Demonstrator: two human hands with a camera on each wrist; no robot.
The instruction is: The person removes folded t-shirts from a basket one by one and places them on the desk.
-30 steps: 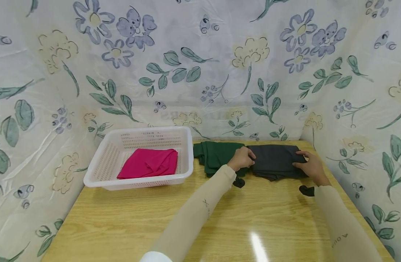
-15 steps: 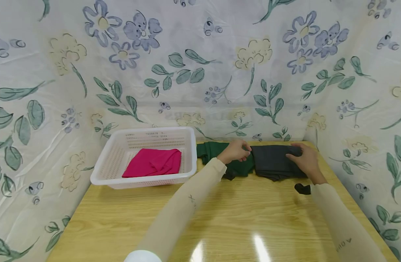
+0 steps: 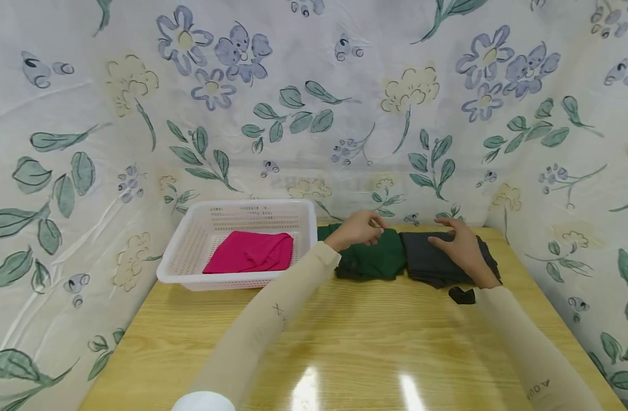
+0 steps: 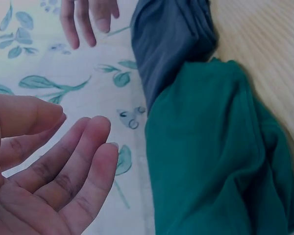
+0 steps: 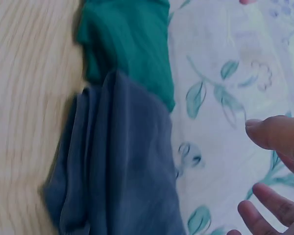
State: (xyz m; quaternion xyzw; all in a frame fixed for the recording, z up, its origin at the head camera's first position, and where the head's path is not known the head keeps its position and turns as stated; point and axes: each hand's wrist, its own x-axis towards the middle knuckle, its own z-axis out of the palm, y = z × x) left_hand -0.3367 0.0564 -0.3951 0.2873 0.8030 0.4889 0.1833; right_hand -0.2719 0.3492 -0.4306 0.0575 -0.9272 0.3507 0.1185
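My left hand (image 3: 359, 229) hovers over the folded green cloth (image 3: 377, 260), its fingers loosely bent with nothing between them. In the left wrist view that hand (image 4: 54, 171) is beside the green cloth (image 4: 201, 152), a gap between them. My right hand (image 3: 461, 246) is raised over the folded dark grey cloth (image 3: 426, 260), thumb and fingers spread and holding nothing. Seen from the right wrist, the grey cloth (image 5: 132, 161) shows several stacked folds and overlaps the edge of the green one (image 5: 132, 49).
A white plastic basket (image 3: 198, 278) with a folded pink cloth (image 3: 252, 251) inside stands left of the green cloth. Everything rests on a wooden table (image 3: 344, 331). A flower-patterned sheet (image 3: 293, 154) hangs close behind and along both sides.
My left hand has left the grey cloth's near corner and moved left over the green cloth. My right hand has let go of the grey cloth's right side and lifted. The view has turned slightly left.
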